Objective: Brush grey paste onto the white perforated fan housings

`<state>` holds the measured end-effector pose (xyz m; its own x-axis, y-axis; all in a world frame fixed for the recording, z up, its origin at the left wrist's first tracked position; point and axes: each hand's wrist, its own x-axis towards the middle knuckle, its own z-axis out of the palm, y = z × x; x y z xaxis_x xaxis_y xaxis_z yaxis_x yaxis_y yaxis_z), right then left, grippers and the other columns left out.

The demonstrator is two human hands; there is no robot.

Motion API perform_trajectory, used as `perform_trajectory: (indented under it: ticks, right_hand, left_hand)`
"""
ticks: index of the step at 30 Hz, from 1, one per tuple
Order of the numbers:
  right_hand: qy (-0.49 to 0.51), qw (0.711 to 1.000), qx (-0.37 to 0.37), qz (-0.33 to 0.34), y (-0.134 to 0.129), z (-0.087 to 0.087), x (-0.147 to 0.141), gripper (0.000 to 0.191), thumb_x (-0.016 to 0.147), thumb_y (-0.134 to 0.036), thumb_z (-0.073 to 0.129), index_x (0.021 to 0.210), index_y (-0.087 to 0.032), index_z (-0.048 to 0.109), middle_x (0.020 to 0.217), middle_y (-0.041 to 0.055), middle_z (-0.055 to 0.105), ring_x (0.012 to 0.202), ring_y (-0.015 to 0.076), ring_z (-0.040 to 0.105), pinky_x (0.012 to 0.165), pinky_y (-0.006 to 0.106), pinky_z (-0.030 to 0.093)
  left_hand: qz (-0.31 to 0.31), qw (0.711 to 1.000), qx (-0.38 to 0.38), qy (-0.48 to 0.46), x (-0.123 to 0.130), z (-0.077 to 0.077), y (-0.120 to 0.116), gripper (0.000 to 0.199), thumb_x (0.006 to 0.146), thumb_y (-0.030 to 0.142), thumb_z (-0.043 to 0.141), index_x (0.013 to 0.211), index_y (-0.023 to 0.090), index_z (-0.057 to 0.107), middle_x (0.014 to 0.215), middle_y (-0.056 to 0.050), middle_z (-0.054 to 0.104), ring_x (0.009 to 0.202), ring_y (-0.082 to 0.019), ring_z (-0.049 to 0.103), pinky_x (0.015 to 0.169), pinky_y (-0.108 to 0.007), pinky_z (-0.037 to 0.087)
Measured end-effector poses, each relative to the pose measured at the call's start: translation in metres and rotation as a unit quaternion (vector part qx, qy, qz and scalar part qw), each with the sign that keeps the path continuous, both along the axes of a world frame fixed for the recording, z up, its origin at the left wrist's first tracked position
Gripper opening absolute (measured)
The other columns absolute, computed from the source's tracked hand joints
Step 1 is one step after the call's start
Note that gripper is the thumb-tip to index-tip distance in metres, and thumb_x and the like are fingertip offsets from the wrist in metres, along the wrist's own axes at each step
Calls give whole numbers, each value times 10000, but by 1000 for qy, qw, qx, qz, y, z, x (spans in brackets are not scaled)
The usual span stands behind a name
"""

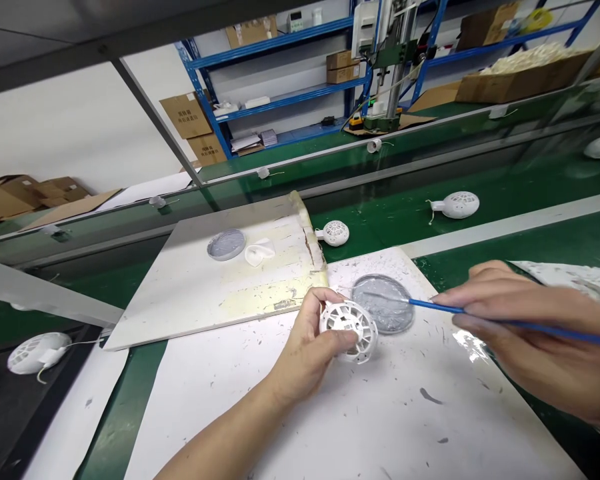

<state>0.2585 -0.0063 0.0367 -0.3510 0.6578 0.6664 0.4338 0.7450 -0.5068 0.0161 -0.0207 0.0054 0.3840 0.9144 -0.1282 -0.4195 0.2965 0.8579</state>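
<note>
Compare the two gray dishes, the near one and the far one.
The near dish sits on a spattered white sheet, the far dish on a stained white board. The blue brush in the right hand reaches over the near dish; a white cloth lies beside the far dish. Both dishes are round and hold something gray.

Right, there's good room over the white paper sheet below my left hand. I can swing through there! Up ahead, the grey paint dish sits right between that hand and my right hand — and past it, the white board blocks the way left — then the glass panel shuts off the far side.
</note>
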Motion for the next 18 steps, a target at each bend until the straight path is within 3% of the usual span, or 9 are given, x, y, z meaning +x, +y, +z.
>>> perform_trajectory:
  ticks: [2, 4, 7, 11, 14, 18]
  right_hand:
    - [-107, 984, 142, 2, -1, 1, -2, 216, 882, -172, 585, 946, -344, 697, 885, -17, 756, 721, 188, 657, 681, 390, 440]
    - [-161, 961, 221, -36, -4, -3, -8, 280, 868, -149, 606, 1002, -378, 695, 897, -38, 764, 719, 172, 654, 716, 383, 421]
    - [-162, 957, 229, -73, -10, -13, -19, 293, 879, -158, 596, 1035, -386, 694, 883, -40, 769, 713, 165, 643, 744, 377, 421]
    - [-165, 957, 234, -52, -17, -25, -26, 327, 886, -125, 567, 1090, -351, 686, 874, -39, 773, 717, 166, 642, 769, 383, 417]
    - [-176, 963, 196, -54, -20, -26, -26, 361, 910, -132, 516, 1142, -372, 653, 907, -61, 770, 737, 164, 647, 805, 382, 416]
    - [-192, 958, 211, 20, -11, -19, -24, 342, 915, -150, 505, 1166, -332, 649, 966, -75, 760, 727, 141, 649, 812, 360, 418]
  left_hand:
    - [-17, 999, 26, 9, 0, -2, -3, 384, 763, 165, 707, 1022, 232, 432, 976, -3, 567, 769, -101, 565, 643, -222, 449]
    - [-34, 998, 43, 13, 0, -3, -5, 386, 778, 182, 719, 1040, 237, 441, 1018, -8, 542, 798, -98, 548, 666, -225, 444]
    - [-44, 997, 58, 5, 1, -2, -8, 380, 793, 194, 720, 1048, 239, 441, 1049, -11, 516, 810, -90, 519, 683, -226, 432]
    - [-54, 996, 68, 3, 3, 0, -10, 385, 796, 179, 720, 1052, 237, 438, 1028, -5, 512, 819, -84, 497, 686, -216, 415]
    - [-69, 995, 66, 7, 5, -1, -12, 373, 809, 154, 703, 1050, 234, 429, 940, 14, 524, 757, -64, 482, 670, -201, 401]
    - [-58, 998, 16, 8, 8, -5, -13, 358, 792, 113, 669, 1035, 222, 430, 842, 25, 528, 706, -64, 477, 639, -191, 389]
